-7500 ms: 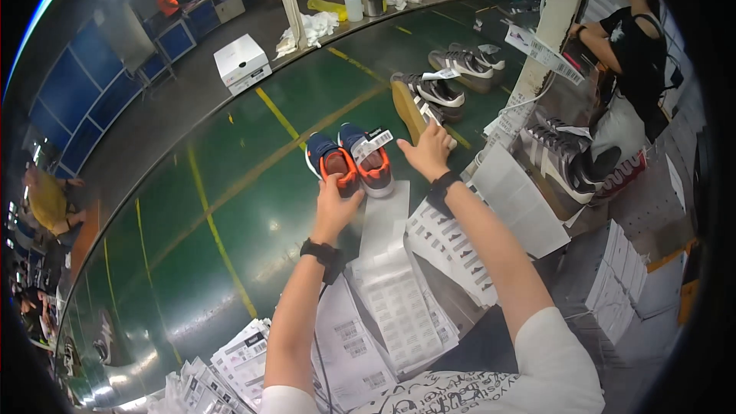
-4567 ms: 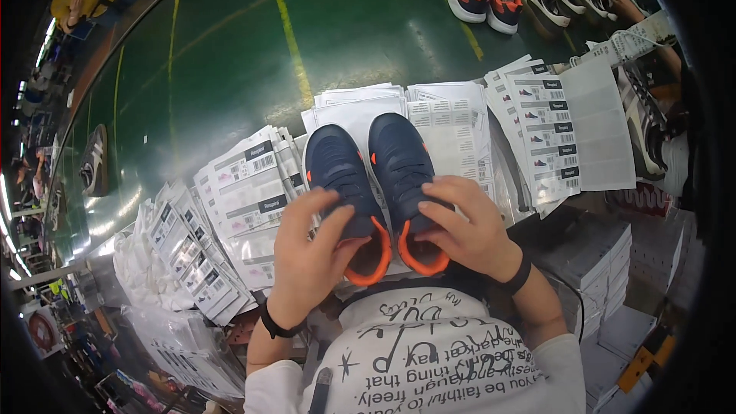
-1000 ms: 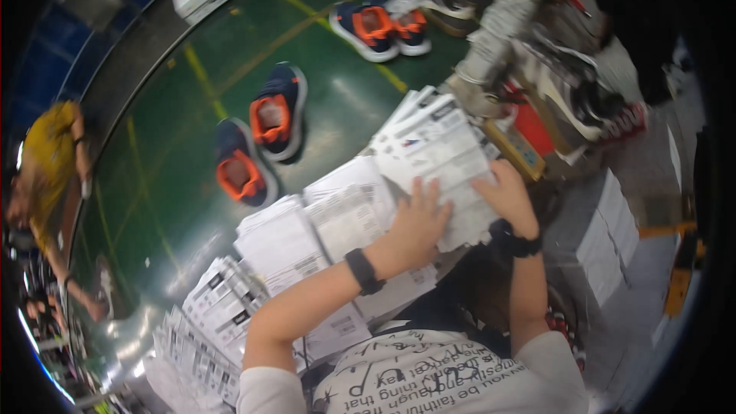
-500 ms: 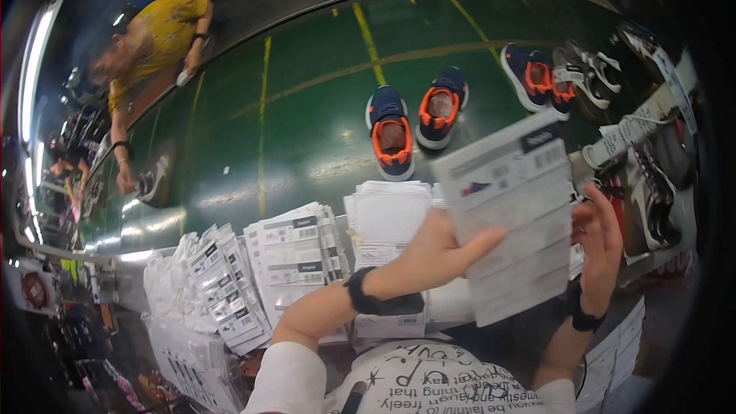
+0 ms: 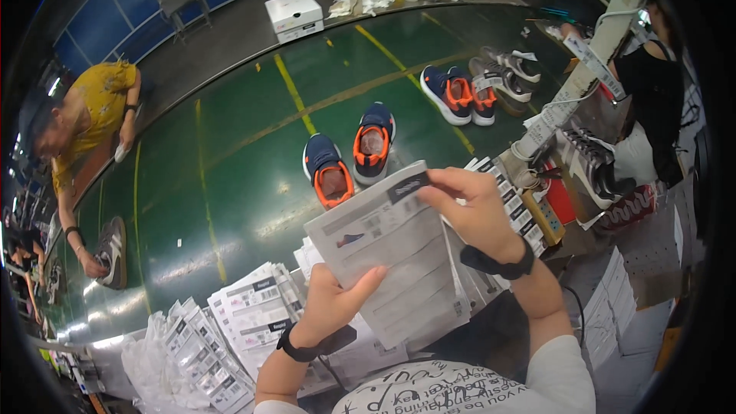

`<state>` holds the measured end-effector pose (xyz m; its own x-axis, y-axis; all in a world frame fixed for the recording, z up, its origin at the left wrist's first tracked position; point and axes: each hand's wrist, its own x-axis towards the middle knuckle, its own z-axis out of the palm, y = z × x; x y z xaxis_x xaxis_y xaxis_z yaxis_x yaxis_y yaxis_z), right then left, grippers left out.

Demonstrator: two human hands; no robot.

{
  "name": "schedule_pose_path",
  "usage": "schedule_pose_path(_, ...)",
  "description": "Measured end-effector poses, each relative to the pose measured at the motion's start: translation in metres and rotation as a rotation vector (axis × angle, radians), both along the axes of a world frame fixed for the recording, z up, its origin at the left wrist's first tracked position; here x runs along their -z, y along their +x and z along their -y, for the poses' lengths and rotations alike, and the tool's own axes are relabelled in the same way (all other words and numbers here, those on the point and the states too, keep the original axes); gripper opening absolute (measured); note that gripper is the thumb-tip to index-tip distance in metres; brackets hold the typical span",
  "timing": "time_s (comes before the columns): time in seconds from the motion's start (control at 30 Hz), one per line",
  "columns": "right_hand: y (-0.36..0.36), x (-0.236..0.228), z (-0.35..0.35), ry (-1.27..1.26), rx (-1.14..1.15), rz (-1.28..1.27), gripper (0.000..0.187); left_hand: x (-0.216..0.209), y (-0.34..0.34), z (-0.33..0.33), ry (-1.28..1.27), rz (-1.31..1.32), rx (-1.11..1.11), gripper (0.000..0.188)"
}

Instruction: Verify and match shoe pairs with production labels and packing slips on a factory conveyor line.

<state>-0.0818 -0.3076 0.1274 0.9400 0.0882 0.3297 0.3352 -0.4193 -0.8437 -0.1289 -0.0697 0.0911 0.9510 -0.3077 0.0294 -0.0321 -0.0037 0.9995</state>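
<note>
A white label sheet, with rows of print and a small shoe picture near its top, is held up tilted in front of me. My left hand is closed on its lower left edge, thumb lying across the face. At the upper right corner, my right hand pinches the same sheet beside a black printed block. Whether it is one sheet or a thin stack, I cannot tell. Just beyond it, a navy shoe with orange lining stands beside its mate on the green belt.
Stacks of printed label sheets lie to the left along the near edge. More shoes stand at the right of the belt, by a pale post. At far left a person in yellow touches a grey shoe. A white shoebox sits beyond.
My right hand, open beside the sheet before, now grips its upper corner. The view has turned right, so the belt and shoes appear shifted left.
</note>
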Motion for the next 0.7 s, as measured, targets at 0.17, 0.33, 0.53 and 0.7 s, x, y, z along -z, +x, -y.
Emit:
schedule_pose_path(0.17,0.016,0.023,-0.035,-0.316,0.165,0.446,0.025,0.001,0.003,0.003,-0.043,-0.003,-0.064,0.023)
schedule_pose_path(0.33,0.025,0.029,-0.048,-0.009,0.063,0.008,0.025,-0.001,0.004,-0.009,-0.104,-0.067,-0.052,0.024)
schedule_pose_path(0.53,0.038,0.029,-0.060,0.106,0.101,-0.077,0.020,0.001,0.013,-0.015,-0.201,-0.112,-0.156,0.025)
schedule_pose_path(0.7,0.035,0.028,-0.084,-0.072,0.076,0.118,0.018,0.003,0.011,-0.016,-0.123,-0.022,-0.150,0.030)
